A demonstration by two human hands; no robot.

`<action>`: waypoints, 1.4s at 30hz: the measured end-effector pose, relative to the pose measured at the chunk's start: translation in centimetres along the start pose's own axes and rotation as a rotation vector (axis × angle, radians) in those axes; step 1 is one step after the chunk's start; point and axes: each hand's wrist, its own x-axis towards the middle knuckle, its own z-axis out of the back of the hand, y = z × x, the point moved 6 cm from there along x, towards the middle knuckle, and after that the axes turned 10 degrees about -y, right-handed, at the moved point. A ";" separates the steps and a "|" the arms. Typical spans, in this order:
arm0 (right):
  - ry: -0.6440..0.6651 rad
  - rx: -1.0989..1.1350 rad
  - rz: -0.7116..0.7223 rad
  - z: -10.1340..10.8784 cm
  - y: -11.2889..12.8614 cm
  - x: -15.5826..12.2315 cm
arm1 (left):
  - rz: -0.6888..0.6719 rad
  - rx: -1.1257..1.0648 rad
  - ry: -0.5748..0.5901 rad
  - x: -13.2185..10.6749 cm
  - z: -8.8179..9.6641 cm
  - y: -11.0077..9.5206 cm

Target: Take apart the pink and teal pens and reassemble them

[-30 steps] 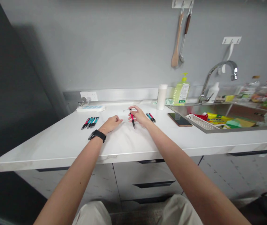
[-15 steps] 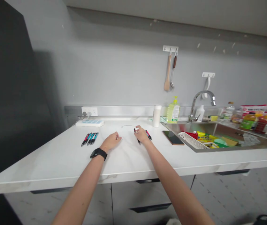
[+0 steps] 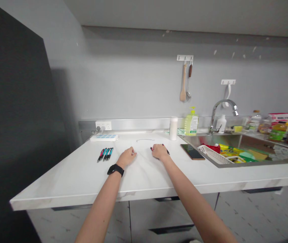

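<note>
My right hand [image 3: 159, 152] is low over the counter with its fingers closed round a black pen [image 3: 151, 148]; only a short dark end sticks out on its left side. Just beyond that hand lies a dark pen [image 3: 168, 152] with a pink part, largely covered by the hand. My left hand [image 3: 126, 157], wearing a black watch [image 3: 115, 169] on the wrist, rests with curled fingers and nothing visible in them. To its left several pens, a pink one [image 3: 100, 155] and blue ones [image 3: 108, 154], lie side by side on the white counter [image 3: 139, 179].
A phone [image 3: 192, 152] lies right of my right hand, before the sink [image 3: 225, 165] with a white basket [image 3: 213, 153] and packages. A white cylinder [image 3: 173, 129] and soap bottle [image 3: 192, 123] stand behind. A power strip [image 3: 104, 137] lies at the back left.
My right hand has turned and lowered over the pen, now hiding most of it and of the pens beside it. The whole view has shifted slightly; my left hand keeps its curled pose.
</note>
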 end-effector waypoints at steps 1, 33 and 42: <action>0.005 -0.012 -0.002 0.0 0.2 -0.1 | -0.003 0.005 -0.003 0.0 0.0 0.0; -0.178 0.102 -0.274 2.1 -3.6 0.4 | 0.307 0.436 -0.252 -1.2 3.1 3.1; -0.124 0.120 -0.163 1.0 -2.3 0.5 | 0.446 0.517 -0.311 -2.1 4.8 6.1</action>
